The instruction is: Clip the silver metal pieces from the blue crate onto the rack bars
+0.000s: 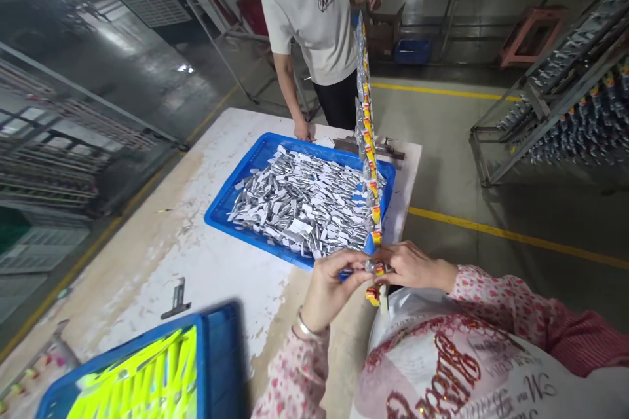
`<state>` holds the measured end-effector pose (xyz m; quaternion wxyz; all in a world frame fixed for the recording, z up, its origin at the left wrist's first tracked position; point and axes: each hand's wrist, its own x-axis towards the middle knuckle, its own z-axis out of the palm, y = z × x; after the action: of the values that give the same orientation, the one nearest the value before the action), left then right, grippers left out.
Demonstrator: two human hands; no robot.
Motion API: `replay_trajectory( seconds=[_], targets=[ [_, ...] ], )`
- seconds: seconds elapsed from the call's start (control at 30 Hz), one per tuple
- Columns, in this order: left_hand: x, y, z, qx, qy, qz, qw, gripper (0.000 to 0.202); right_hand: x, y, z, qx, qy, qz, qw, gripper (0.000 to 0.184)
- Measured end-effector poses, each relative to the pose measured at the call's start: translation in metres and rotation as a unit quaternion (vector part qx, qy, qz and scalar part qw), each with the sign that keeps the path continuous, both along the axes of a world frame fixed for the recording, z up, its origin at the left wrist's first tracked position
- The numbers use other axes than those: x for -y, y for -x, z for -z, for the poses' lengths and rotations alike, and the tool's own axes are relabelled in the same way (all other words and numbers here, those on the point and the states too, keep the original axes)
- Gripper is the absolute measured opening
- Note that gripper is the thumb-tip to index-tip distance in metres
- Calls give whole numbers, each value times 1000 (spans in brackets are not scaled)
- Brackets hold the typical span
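Note:
A long narrow bar [369, 137] runs away from my body, lined with silver pieces and yellow-and-red ends. My left hand [331, 285] is closed at its near end, thumb and fingers pinching a small silver piece [371, 265] beside a yellow-and-red end. From the other side, my right hand [410, 265] closes with its fingertips against the same spot; its exact hold is partly hidden. Beyond my hands, a blue tray [230, 226] holds many silver pieces with white tabs [295, 203], shaped like small fishing lures.
A blue crate [221, 353] of bright yellow-green pieces stands at lower left on the worn white table [196, 249]. Close by lies a metal clamp [177, 300]. Across the table stands a person [314, 19], one hand on its edge. Loaded racks [555, 98] stand right.

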<state>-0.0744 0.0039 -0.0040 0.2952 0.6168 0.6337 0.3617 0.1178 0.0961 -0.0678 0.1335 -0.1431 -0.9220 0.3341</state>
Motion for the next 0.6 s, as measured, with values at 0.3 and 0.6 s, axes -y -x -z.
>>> replay_trajectory(
  seconds=[0.3, 0.6],
  targets=[
    [-44, 86, 136, -241, 213, -107, 941, 28, 2, -15, 9, -29, 77, 35, 996, 44],
    [-62, 64, 176, -289, 260, -86, 917, 13, 3, -23, 5, -22, 93, 55, 994, 43]
  ],
)
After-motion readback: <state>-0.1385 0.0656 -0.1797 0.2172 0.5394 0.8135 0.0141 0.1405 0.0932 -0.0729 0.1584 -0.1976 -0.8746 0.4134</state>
